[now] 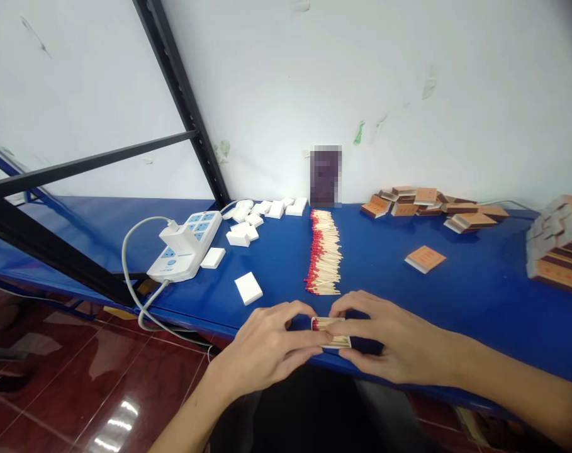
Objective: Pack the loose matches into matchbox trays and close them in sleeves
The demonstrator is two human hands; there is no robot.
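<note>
Clamping one white tray [343,346] at the front edge of the surface [384,283] between the fingers of the left hand [271,343] and right hand [389,340]; inside, matches [321,322], partly hidden, count unclear. Behind, reaching toward the back edge, one row of loose matches [326,255]. Nearer the right edge, one lone orange matchbox [425,258].

I'm in what looks like a workshop: my bench is a blue rack shelf [380,264] beside a black slotted upright [176,82], with stacked matchboxes [564,270], a scuffed white wall [276,107] and red floor tiles [139,371].
</note>
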